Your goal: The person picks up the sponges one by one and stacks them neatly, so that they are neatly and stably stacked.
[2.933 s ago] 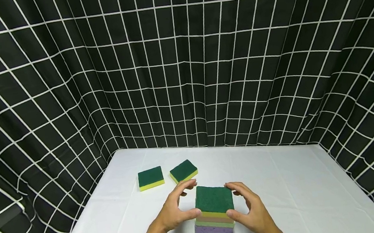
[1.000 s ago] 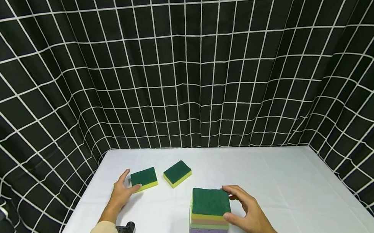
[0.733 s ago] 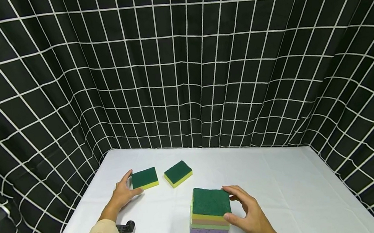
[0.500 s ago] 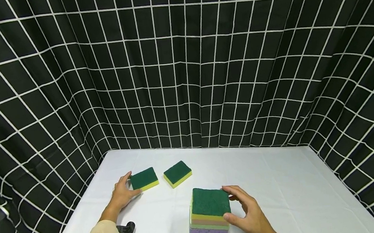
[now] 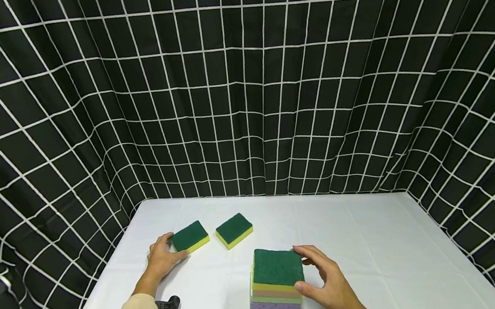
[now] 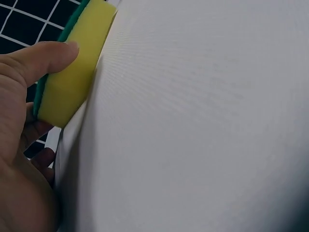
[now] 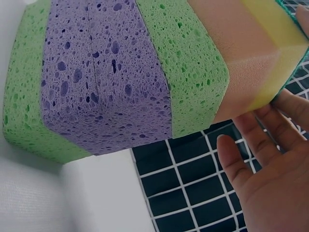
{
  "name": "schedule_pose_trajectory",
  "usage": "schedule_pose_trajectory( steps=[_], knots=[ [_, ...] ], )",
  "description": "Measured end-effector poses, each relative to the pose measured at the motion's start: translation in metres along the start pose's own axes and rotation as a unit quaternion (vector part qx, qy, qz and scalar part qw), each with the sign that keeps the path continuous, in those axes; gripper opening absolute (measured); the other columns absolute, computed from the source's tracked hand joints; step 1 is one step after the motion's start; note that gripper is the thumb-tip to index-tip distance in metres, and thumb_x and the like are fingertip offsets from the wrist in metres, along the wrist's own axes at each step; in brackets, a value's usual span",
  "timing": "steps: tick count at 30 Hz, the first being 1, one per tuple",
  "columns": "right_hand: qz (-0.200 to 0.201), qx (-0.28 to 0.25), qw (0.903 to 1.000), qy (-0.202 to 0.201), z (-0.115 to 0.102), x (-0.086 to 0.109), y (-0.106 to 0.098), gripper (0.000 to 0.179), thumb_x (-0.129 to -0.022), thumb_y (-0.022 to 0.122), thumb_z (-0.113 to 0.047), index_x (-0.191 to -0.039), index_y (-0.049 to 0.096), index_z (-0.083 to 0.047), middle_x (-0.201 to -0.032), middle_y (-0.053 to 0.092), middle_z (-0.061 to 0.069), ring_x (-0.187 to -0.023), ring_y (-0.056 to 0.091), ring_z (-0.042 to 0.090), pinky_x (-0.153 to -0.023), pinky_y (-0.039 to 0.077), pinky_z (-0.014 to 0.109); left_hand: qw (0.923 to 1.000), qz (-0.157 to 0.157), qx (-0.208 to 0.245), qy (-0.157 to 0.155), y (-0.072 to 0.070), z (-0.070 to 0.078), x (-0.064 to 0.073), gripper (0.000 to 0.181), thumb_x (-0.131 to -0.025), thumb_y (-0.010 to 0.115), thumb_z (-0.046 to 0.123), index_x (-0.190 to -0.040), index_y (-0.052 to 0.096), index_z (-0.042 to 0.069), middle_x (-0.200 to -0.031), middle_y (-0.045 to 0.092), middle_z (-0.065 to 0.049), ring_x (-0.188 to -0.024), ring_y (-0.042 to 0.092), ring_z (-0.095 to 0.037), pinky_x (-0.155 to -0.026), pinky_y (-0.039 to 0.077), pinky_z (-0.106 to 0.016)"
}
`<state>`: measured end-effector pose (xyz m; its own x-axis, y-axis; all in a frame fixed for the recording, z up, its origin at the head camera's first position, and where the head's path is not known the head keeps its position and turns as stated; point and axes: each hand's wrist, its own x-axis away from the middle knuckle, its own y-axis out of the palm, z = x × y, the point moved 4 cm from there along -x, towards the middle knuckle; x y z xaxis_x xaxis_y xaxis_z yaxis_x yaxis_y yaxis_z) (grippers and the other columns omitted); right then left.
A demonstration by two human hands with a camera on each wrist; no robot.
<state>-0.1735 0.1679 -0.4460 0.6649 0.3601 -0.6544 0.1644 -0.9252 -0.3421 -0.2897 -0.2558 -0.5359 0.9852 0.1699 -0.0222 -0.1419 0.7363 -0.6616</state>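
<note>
My left hand (image 5: 163,256) holds the left end of a yellow sponge with a green scouring top (image 5: 190,236). In the left wrist view the thumb lies across the yellow side (image 6: 79,63), and fingers reach behind. The sponge sits tilted at an angle to the table. Nearer me stands a stack of sponges (image 5: 276,294): light green at the bottom, then purple, light green, peach and a green-topped yellow one. My right hand (image 5: 328,283) steadies the stack's upper right side, thumb at the front corner and index finger at the back. Its other fingers hang loosely in the right wrist view.
Another green-topped yellow sponge (image 5: 234,230) lies right of the held one. All rest on a white-covered table (image 5: 359,254). A black curtain with white grid lines (image 5: 241,99) rises along the back and sides. A black device (image 5: 169,305) sits at my left wrist.
My left hand has left the stack, reached to the far left sponge and taken hold of it. That sponge has turned slightly counterclockwise. My right hand has stayed at the stack.
</note>
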Motion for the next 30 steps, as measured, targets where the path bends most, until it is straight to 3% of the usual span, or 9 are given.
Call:
schedule_pose_trajectory(
  steps=[4, 13, 22, 30],
  knots=[
    [0.001, -0.001, 1.0000, -0.001, 0.001, 0.001, 0.001, 0.064, -0.078, 0.073, 0.003, -0.137, 0.049, -0.003, -0.127, 0.055, 0.014, -0.112, 0.052, 0.025, -0.087, 0.045, 0.035, 0.9997, 0.001, 0.020, -0.014, -0.001, -0.002, 0.005, 0.086, -0.073, 0.082, 0.031, -0.141, 0.037, 0.002, -0.138, 0.039, -0.025, -0.122, 0.030, -0.046, -0.100, 0.024, -0.062],
    [-0.001, -0.006, 0.9998, -0.021, 0.001, -0.001, 0.001, 0.066, -0.075, 0.074, 0.005, -0.137, 0.049, 0.000, -0.125, 0.055, 0.021, -0.113, 0.052, 0.025, -0.087, 0.045, 0.033, 0.9975, 0.000, 0.070, -0.004, -0.012, 0.001, 0.017, 0.086, -0.075, 0.082, 0.035, -0.140, 0.038, 0.000, -0.134, 0.039, -0.024, -0.123, 0.035, -0.042, -0.101, 0.029, -0.059],
    [0.002, 0.002, 0.9999, -0.015, -0.001, -0.003, 0.000, 0.065, -0.076, 0.074, 0.004, -0.136, 0.050, -0.002, -0.125, 0.056, 0.016, -0.111, 0.053, 0.024, -0.087, 0.045, 0.033, 0.9958, 0.003, 0.090, 0.016, -0.023, 0.018, 0.030, 0.085, -0.075, 0.084, 0.035, -0.139, 0.040, 0.001, -0.135, 0.036, -0.025, -0.116, 0.039, -0.039, -0.097, 0.033, -0.055],
    [0.000, 0.005, 1.0000, 0.004, -0.002, -0.003, 0.001, 0.066, -0.075, 0.075, 0.003, -0.136, 0.050, -0.002, -0.127, 0.055, 0.013, -0.113, 0.052, 0.025, -0.090, 0.044, 0.030, 0.9942, 0.012, 0.095, 0.050, -0.036, 0.045, 0.041, 0.081, -0.075, 0.083, 0.034, -0.138, 0.042, 0.005, -0.136, 0.034, -0.024, -0.122, 0.035, -0.040, -0.101, 0.025, -0.060]
  ],
)
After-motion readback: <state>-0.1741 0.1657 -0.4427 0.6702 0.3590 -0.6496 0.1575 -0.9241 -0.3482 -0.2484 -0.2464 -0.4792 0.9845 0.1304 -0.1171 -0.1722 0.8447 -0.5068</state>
